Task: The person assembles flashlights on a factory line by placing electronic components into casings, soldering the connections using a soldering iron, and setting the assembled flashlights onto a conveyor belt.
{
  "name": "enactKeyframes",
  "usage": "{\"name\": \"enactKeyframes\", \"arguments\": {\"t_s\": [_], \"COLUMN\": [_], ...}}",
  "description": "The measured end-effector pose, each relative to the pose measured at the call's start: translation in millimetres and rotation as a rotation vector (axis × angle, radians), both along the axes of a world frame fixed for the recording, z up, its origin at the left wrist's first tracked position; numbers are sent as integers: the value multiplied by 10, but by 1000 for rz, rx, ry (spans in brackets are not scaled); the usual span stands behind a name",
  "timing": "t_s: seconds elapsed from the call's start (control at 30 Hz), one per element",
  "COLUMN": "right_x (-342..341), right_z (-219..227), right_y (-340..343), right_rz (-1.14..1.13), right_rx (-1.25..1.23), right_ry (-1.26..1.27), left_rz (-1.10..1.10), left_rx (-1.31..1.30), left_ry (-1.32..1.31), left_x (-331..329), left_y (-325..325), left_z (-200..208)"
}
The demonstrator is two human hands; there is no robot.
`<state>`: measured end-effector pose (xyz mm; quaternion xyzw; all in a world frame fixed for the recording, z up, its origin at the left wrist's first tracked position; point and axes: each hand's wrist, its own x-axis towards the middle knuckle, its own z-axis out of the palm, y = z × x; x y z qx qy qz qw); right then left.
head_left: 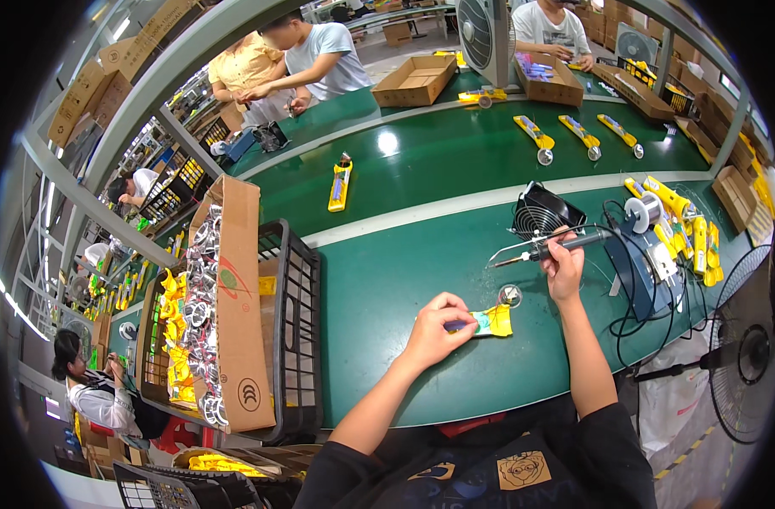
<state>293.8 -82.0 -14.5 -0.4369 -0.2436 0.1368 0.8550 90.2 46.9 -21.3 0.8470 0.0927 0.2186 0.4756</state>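
Note:
My left hand lies on the green bench, its fingers closed on a yellow flashlight housing. A purple cell shows at its fingertips, and a pale greenish part sits inside the housing. Joined to the far end is a small round clear reflector. To the right, my right hand is raised and wrapped round a soldering iron with a thin curved metal tube alongside. The iron's tip points left, above the bench and apart from the housing.
A black fan stands behind the iron. At right are a blue soldering stand, a solder spool, cables and piled yellow housings. A carton of reflectors in a black crate borders the left. More housings lie on the belt; co-workers sit beyond.

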Motion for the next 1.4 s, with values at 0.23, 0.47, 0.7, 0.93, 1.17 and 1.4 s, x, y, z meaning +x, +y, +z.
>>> {"name": "enactKeyframes", "arguments": {"t_s": [0.23, 0.47, 0.7, 0.93, 1.17, 1.4], "right_x": [-17, -104, -137, -184, -194, -178], "right_z": [24, 97, 63, 91, 106, 80], "right_y": [-68, -85, -70, -45, -51, -43], "right_rz": [168, 332, 421, 462, 473, 467], "right_rx": [-200, -327, -354, -383, -421, -441], "right_ry": [-114, -208, -200, -194, -224, -257], "left_rz": [-61, -20, -7, -23, -12, -4], "left_rx": [-20, -45, -37, -30, -31, -14], "left_ry": [-41, 132, 242, 299, 315, 296], "left_x": [8, 43, 97, 130, 141, 135], "left_y": [26, -5, -2, -9, -21, -11], "left_z": [-48, 39, 121, 200, 210, 174]}}
